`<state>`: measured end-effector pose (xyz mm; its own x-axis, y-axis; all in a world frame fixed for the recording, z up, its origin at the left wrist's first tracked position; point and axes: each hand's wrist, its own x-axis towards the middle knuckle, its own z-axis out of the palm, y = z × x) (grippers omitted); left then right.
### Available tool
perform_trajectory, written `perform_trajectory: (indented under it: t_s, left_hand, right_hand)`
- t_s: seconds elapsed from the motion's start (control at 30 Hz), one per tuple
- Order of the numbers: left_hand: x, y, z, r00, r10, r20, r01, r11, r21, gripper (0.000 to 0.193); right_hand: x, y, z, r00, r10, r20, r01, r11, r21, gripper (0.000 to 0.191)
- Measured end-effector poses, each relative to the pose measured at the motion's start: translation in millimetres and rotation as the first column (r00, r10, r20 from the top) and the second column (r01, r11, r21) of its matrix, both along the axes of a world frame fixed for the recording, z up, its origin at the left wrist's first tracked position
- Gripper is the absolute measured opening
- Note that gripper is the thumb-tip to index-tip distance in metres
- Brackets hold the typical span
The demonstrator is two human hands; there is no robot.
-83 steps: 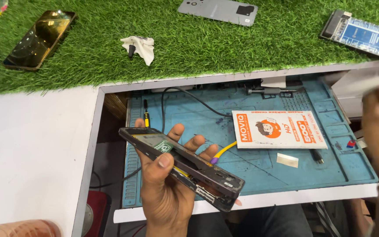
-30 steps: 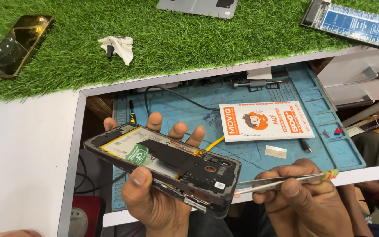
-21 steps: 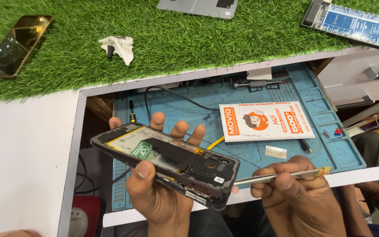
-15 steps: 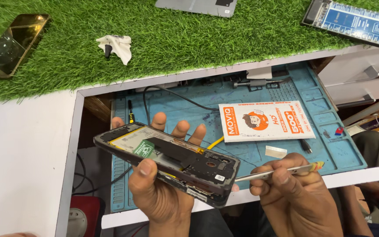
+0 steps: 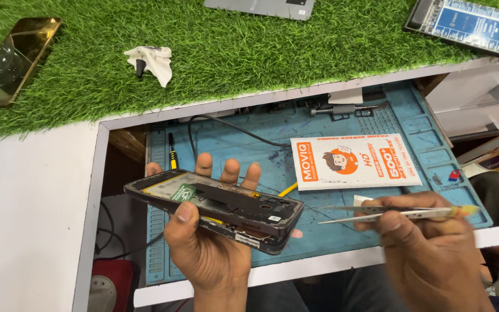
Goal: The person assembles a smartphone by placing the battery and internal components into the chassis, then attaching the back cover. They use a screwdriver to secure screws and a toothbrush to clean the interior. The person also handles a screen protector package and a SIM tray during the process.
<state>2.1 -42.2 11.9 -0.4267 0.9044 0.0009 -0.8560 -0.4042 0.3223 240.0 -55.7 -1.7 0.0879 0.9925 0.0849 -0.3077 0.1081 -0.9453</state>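
My left hand (image 5: pixel 209 254) holds an opened black phone (image 5: pixel 220 205) flat above the blue work mat, its back cover off and a green part and dark shields showing inside. My thumb presses its near edge and my fingers reach under its far side. My right hand (image 5: pixel 434 254) grips metal tweezers (image 5: pixel 388 214) with a yellow end. The tweezer tips point left and hover a little to the right of the phone's lower end, not touching it.
A blue repair mat (image 5: pixel 272 156) lies in a recess with a white-and-orange packet (image 5: pixel 353 162), a black cable and a small screwdriver (image 5: pixel 171 153). Green turf behind carries a gold phone (image 5: pixel 12 58), a crumpled white cloth (image 5: pixel 151 58), a grey device (image 5: pixel 261 7) and a blue board (image 5: pixel 475 26).
My right hand came in with the tweezers, held them near the phone's lower edge, then drew slightly to the right. The phone has tilted a little flatter in my left hand.
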Motion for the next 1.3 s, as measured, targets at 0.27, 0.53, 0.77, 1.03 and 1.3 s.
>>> perform_trajectory:
  t_s: [0.27,0.53,0.77,1.03,1.3]
  left_hand:
    - [-5,-2,2,1.0,-0.019,0.015,0.019,1.0,0.015,0.075]
    - [2,-4,6,1.0,-0.008,0.014,0.008,1.0,-0.016,0.082]
    - [2,-6,10,1.0,-0.007,0.001,0.007,1.0,0.019,0.081]
    - [4,-9,10,1.0,-0.008,-0.017,0.009,0.999,0.05,0.082]
    - [5,-10,10,0.999,-0.002,-0.036,0.005,0.997,0.076,0.088]
  right_hand:
    - [3,4,24,0.694,-0.09,0.715,0.093,0.995,0.034,0.026]
    - [15,-16,13,0.86,0.264,-0.437,-0.235,0.964,0.12,0.022]
    - [0,-22,-2,0.859,0.251,-0.445,-0.244,0.967,0.073,0.018]
    - [-17,-19,-3,0.855,0.224,-0.467,-0.226,0.973,0.052,0.017]
    - [-28,-16,2,0.891,0.174,-0.42,-0.181,0.983,0.023,0.018]
